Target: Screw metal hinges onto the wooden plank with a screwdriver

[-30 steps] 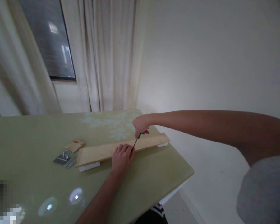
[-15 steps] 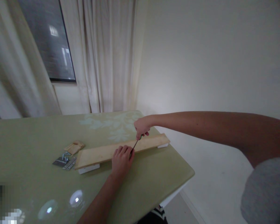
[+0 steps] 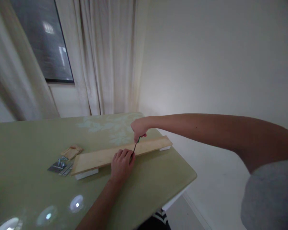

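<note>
My right hand (image 3: 140, 128) is closed round the green handle of a screwdriver (image 3: 134, 147), whose thin shaft slants down to the front edge of a long wooden board (image 3: 96, 159). My left hand (image 3: 121, 164) rests on the board's front edge, fingers bent over the top, with thumb and forefinger around the screwdriver's tip. A small dark piece shows there, mostly hidden by the fingers, and I cannot make out what it is. White blocks (image 3: 87, 174) hold the board off the table at both ends.
Left of the board lie a small wooden piece (image 3: 72, 151), several screws (image 3: 61, 162), a dark flat plate (image 3: 55, 167) and metal strips (image 3: 66, 169). The green table (image 3: 158, 185) has its corner at right, beside a pale wall (image 3: 218, 70). Curtains (image 3: 110, 57) hang behind.
The view has shifted slightly, so the board and table sit further left. The screwdriver stands a little more upright in my right hand; my left hand keeps its place on the board.
</note>
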`<act>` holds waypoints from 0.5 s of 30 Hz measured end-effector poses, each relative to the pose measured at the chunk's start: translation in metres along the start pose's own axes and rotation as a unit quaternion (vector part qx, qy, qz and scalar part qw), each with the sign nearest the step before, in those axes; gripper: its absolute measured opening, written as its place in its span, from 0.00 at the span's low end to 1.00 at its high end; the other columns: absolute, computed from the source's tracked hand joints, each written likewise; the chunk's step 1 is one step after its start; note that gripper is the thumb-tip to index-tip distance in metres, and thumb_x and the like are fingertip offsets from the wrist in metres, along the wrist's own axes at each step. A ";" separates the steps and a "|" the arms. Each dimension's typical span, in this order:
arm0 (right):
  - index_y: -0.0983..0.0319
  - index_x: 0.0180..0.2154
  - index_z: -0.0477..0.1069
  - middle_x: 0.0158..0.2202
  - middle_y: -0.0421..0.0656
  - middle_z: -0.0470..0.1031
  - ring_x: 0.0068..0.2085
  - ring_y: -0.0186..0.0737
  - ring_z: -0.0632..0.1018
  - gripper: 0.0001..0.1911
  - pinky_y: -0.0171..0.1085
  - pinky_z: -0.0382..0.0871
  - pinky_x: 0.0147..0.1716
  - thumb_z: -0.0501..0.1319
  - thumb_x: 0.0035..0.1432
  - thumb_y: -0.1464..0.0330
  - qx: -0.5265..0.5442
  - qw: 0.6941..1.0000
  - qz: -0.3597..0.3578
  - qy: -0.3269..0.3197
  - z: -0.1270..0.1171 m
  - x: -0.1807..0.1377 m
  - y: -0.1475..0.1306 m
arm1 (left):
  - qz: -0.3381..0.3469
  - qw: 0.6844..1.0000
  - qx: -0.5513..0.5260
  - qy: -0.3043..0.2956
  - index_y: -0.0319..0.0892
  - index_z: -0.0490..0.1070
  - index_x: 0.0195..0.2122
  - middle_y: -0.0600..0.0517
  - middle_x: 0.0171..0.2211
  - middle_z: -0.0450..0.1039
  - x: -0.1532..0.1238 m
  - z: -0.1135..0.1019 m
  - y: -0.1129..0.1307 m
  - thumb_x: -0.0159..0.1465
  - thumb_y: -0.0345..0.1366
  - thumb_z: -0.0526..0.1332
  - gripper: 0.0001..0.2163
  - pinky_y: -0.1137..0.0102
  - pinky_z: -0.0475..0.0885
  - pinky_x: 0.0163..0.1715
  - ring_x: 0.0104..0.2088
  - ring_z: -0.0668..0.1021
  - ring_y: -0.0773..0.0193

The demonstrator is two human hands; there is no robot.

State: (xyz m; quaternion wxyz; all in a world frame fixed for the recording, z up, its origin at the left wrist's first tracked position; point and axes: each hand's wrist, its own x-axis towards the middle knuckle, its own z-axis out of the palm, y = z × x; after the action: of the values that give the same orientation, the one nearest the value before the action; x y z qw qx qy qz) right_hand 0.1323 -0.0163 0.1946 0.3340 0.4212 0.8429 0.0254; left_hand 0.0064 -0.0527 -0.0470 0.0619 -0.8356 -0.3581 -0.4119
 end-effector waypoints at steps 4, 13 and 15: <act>0.61 0.45 0.81 0.43 0.48 0.84 0.46 0.50 0.81 0.15 0.41 0.67 0.42 0.72 0.55 0.63 -0.009 0.998 -0.049 0.036 -0.006 -0.006 -0.005 | 0.001 1.000 0.005 0.005 0.44 0.77 0.38 0.50 0.35 0.79 -0.001 0.002 -0.001 0.72 0.36 0.60 0.08 0.62 0.67 0.40 0.38 0.77 0.54; 0.67 0.31 0.80 0.26 0.43 0.79 0.28 0.40 0.79 0.19 0.37 0.68 0.31 0.67 0.61 0.56 0.040 0.998 0.015 -0.045 0.002 0.011 0.004 | 0.004 1.000 -0.002 0.011 0.44 0.77 0.38 0.50 0.35 0.79 -0.001 0.001 -0.001 0.73 0.37 0.60 0.08 0.62 0.66 0.40 0.38 0.77 0.55; 0.67 0.32 0.80 0.26 0.43 0.80 0.29 0.40 0.79 0.20 0.37 0.68 0.31 0.66 0.62 0.55 0.037 0.998 0.021 -0.049 0.002 0.009 0.008 | 0.003 1.000 -0.007 0.008 0.44 0.77 0.38 0.50 0.35 0.80 -0.001 0.001 0.000 0.73 0.37 0.60 0.08 0.62 0.66 0.41 0.38 0.77 0.54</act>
State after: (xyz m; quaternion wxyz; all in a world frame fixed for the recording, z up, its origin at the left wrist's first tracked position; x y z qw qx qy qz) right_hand 0.1352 -0.0058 0.1908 0.3582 0.4517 0.8168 -0.0194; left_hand 0.0066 -0.0528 -0.0478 0.0606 -0.8339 -0.3521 -0.4207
